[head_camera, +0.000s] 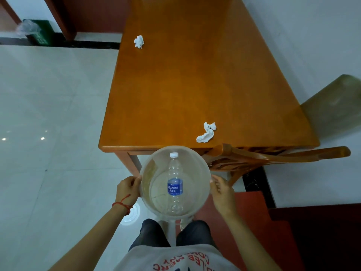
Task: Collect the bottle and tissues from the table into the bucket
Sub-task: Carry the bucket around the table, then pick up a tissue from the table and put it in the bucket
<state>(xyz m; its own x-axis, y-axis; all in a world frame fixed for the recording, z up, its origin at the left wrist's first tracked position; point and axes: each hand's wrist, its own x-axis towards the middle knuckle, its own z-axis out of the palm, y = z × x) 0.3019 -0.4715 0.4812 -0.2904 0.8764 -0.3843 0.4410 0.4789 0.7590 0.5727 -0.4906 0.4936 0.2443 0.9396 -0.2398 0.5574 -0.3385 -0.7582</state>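
Now: Aquafina bottle (175,184) inside clear bucket (144,173); left hand (127,190) and right hand (221,194) fingers pinching rim. Free right, reach near crumpled tissue (206,133) on table (195,85), then far tissue (139,41).

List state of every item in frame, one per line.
Bottle: capped, empty, in bucket.
Bucket: held by both hands at its rim.
Near tissue: crumpled, on table.
Far tissue: crumpled, on table.
Left hand: gripping bucket.
Right hand: gripping bucket.
Chair: tucked at table.
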